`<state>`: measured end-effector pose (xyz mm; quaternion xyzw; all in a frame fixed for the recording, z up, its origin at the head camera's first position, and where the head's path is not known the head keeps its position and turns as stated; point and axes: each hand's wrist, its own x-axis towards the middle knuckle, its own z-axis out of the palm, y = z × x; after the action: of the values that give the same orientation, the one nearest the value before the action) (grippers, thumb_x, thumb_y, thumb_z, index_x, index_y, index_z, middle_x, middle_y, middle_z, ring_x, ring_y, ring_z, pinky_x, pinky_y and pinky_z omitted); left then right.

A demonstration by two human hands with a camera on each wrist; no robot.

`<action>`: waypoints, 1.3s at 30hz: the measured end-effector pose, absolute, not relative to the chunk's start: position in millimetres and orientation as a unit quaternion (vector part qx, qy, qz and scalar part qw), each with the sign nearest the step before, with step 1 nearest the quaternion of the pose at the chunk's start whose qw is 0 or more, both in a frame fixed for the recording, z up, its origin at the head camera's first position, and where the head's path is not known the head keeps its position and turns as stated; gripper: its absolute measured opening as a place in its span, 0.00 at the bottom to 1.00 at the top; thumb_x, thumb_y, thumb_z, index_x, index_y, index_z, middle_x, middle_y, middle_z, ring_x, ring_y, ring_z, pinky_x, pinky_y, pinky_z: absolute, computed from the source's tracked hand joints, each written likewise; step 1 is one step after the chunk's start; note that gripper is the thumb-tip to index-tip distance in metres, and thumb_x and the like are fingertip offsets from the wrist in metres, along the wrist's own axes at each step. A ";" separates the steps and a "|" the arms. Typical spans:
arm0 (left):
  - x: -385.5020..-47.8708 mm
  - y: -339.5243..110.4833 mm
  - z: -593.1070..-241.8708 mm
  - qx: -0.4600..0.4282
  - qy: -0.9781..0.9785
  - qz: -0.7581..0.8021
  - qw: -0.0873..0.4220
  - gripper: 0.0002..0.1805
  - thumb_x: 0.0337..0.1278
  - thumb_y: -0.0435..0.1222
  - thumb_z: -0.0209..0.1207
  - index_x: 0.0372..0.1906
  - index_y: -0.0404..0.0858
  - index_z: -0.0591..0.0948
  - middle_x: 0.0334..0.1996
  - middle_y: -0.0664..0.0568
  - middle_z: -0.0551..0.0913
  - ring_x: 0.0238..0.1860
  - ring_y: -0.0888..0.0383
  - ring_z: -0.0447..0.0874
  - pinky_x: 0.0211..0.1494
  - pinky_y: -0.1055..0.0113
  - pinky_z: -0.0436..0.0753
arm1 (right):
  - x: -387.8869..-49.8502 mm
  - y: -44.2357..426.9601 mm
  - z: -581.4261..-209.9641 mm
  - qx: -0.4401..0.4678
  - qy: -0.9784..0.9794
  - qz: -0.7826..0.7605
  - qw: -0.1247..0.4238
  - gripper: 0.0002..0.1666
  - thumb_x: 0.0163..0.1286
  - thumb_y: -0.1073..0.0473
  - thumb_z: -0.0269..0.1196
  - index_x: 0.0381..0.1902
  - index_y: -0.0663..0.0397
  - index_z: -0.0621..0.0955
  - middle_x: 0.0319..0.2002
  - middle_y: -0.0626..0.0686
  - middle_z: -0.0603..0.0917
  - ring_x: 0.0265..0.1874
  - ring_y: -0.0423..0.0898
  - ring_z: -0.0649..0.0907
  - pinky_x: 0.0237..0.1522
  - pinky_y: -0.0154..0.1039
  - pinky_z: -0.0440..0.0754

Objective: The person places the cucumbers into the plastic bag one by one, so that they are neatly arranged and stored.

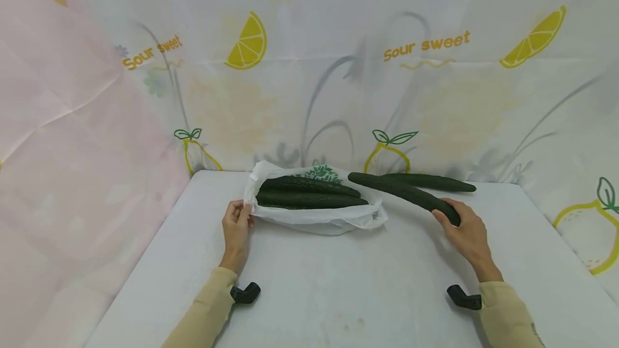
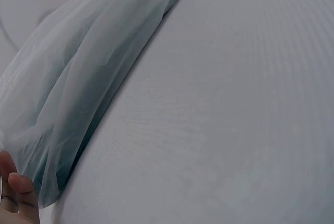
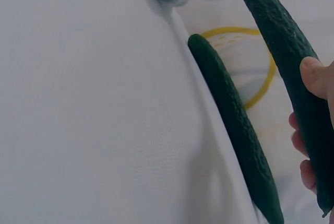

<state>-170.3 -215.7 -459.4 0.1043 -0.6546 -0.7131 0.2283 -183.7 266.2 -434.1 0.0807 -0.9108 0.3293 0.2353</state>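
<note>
A white plastic bag with a green leaf print lies on the table, its mouth spread open, and cucumbers show inside it. My left hand pinches the bag's left edge; the left wrist view catches its fingertips on the thin plastic. In my right hand is a long cucumber, gripped near its right end and held above the table. Its far tip points at the bag's right side. Behind it another cucumber lies on the table, also visible in the right wrist view.
A white table spreads under everything. Right behind its back edge hangs a cloth printed with lemons and words. Black devices are strapped at both wrists.
</note>
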 end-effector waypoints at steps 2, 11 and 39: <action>-168.2 -214.6 -455.2 0.105 -0.654 -0.715 0.223 0.08 0.66 0.33 0.52 0.44 0.32 0.73 0.24 0.60 0.76 0.24 0.62 0.71 0.27 0.74 0.73 | -183.8 263.6 -433.5 0.085 -0.911 0.327 0.235 0.24 0.65 0.53 0.62 0.54 0.62 0.76 0.49 0.67 0.79 0.48 0.65 0.77 0.45 0.59 0.71; -169.6 -214.5 -459.1 0.105 -0.654 -0.712 0.232 0.07 0.66 0.33 0.52 0.43 0.33 0.73 0.24 0.59 0.75 0.24 0.64 0.71 0.26 0.74 0.72 | -183.6 253.4 -431.0 0.099 -0.916 0.315 0.227 0.24 0.64 0.52 0.63 0.55 0.59 0.76 0.48 0.65 0.80 0.46 0.61 0.78 0.43 0.56 0.72; -169.6 -215.3 -459.2 0.104 -0.661 -0.705 0.235 0.09 0.66 0.33 0.52 0.44 0.30 0.73 0.23 0.61 0.76 0.23 0.64 0.72 0.26 0.74 0.73 | -183.7 228.5 -425.1 0.173 -0.912 0.293 0.228 0.25 0.61 0.56 0.67 0.54 0.59 0.77 0.47 0.63 0.81 0.48 0.59 0.79 0.46 0.58 0.75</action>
<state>-169.6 -215.3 -459.2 0.1041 -0.6609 -0.7052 0.2346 -183.7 228.5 -425.1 0.1731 -0.9125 0.2927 0.2275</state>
